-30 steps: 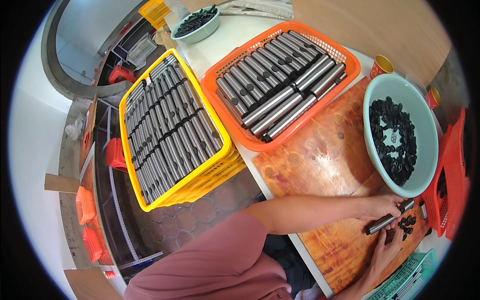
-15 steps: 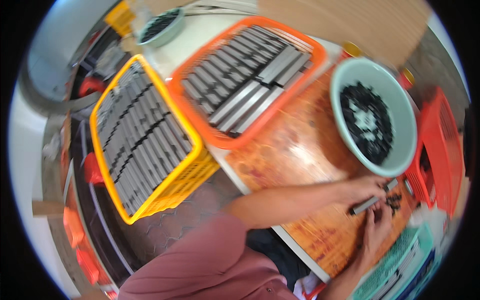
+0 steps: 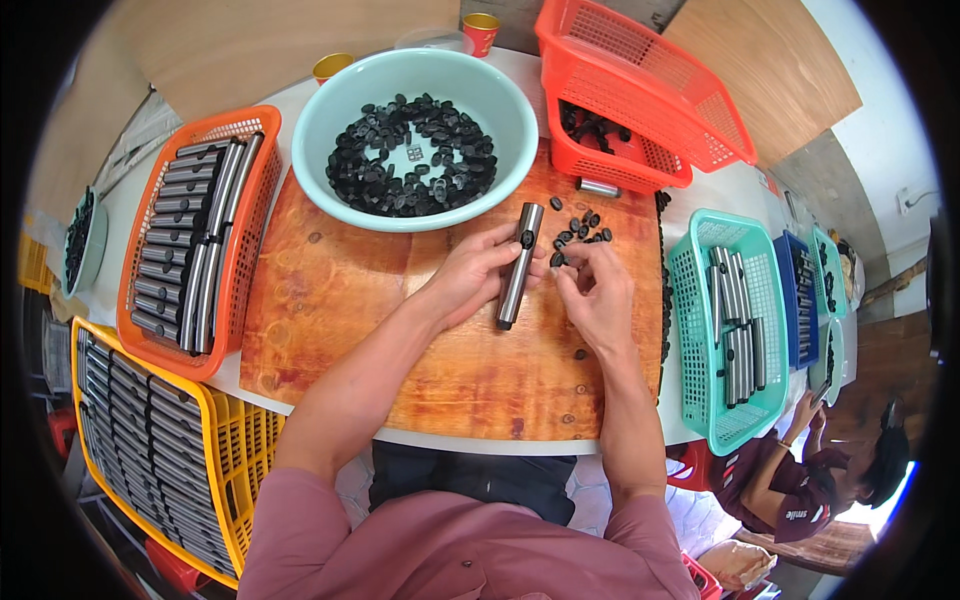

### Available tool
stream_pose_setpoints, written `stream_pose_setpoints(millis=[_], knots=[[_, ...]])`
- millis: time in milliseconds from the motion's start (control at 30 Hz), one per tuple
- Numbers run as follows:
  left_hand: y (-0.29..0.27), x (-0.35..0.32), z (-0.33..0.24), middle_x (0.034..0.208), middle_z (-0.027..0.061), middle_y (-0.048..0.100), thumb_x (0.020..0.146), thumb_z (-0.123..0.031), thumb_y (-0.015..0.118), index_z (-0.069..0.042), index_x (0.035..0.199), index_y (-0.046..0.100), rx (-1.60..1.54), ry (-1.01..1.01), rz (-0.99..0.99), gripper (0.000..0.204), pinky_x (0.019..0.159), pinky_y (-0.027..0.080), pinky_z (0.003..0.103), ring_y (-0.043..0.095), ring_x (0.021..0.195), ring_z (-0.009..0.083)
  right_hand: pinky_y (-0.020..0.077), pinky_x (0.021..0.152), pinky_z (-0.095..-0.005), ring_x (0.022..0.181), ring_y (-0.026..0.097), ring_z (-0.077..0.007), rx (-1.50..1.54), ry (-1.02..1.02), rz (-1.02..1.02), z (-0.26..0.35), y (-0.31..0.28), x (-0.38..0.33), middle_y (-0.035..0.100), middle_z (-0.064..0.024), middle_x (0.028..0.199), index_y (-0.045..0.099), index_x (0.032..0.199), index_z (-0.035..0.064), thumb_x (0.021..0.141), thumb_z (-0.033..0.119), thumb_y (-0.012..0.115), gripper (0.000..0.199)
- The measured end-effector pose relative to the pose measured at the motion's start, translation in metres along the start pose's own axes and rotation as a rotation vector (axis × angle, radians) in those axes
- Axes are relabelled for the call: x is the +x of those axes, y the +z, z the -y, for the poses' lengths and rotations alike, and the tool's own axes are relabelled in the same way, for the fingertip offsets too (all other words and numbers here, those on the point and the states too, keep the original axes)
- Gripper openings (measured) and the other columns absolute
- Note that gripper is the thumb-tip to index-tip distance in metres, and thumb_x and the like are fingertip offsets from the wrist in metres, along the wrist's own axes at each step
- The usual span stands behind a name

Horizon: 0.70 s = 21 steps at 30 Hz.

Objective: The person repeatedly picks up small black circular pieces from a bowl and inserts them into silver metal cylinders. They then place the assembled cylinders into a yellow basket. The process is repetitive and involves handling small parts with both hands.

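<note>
1. Silvery metal with a dark lower end: the tube [image 3: 514, 278] sits in the left hand [image 3: 465, 277], over the brown wooden board [image 3: 440, 380] and just below the pale green bowl [image 3: 515, 140], its upper end leaning to the right; whether the lower end touches the board I cannot tell

2. Left thumb lies against the tube close to a black oval stud [image 3: 527, 239] on its surface, while the other fingers pass beneath, so the grip is closed around the middle

3. Thumb and forefinger of the right hand [image 3: 602, 295] pinch a black oval piece [image 3: 557, 259], beside the tube and apart from it; the other fingers are too bunched to read clearly

4. Expect the tube to be stiff and fairly weighty, though solid or hollow is hard to say; its smooth round side could slide or roll, so a wrap around the middle, clear of the stud, seems the surest hold

5. Small oval pieces look light and easy to drop, perhaps plastic or rubber; a fingertip pinch on opposite edges should suit them

6. More loose black pieces [image 3: 574, 225] lie on the board beyond the right hand, near a short metal cylinder [image 3: 598, 187]
</note>
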<state>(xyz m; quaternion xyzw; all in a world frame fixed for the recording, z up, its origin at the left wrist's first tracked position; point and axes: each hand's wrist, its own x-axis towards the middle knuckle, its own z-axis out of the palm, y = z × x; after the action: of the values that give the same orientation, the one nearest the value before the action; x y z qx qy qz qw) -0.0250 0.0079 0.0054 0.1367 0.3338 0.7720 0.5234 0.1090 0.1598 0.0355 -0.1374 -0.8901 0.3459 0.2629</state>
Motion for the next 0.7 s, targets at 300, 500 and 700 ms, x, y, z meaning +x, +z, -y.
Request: stream_pose_setpoints(millis=[300,500,700], knots=[[0.014,-0.008,0.015,0.123,0.0117,0.062,0.103,-0.015,0.058,0.001,0.146,0.043,0.042,-0.026,0.034,0.048,0.1,0.054,0.037,0.065,0.112,0.0193,0.0533,0.058,-0.0332,0.071,0.067,-0.0227,0.024,-0.223,-0.059,0.009,-0.002,-0.005,0.064,-0.0105,0.088,0.068,0.102,0.0021,0.079,0.001,0.077,0.025],[0.015,-0.01,0.012,0.126,0.0127,0.061,0.102,-0.013,0.06,0.001,0.15,0.039,0.078,-0.011,0.032,0.055,0.101,0.054,0.036,0.065,0.114,0.0199,0.0537,0.064,-0.0361,0.076,0.068,-0.0266,0.022,-0.159,-0.031,0.012,-0.001,-0.005,0.065,-0.0104,0.088,0.068,0.101,0.0025,0.078,0.003,0.077,0.024],[0.008,-0.005,0.017,0.134,0.012,0.057,0.104,-0.01,0.053,0.002,0.151,0.04,0.051,0.004,0.073,0.05,0.1,0.055,0.035,0.064,0.115,0.0189,0.0533,0.064,-0.0376,0.075,0.068,-0.028,-0.056,-0.267,-0.077,0.004,0.005,-0.005,0.066,-0.0095,0.088,0.069,0.1,0.0039,0.078,0.006,0.078,0.024]])
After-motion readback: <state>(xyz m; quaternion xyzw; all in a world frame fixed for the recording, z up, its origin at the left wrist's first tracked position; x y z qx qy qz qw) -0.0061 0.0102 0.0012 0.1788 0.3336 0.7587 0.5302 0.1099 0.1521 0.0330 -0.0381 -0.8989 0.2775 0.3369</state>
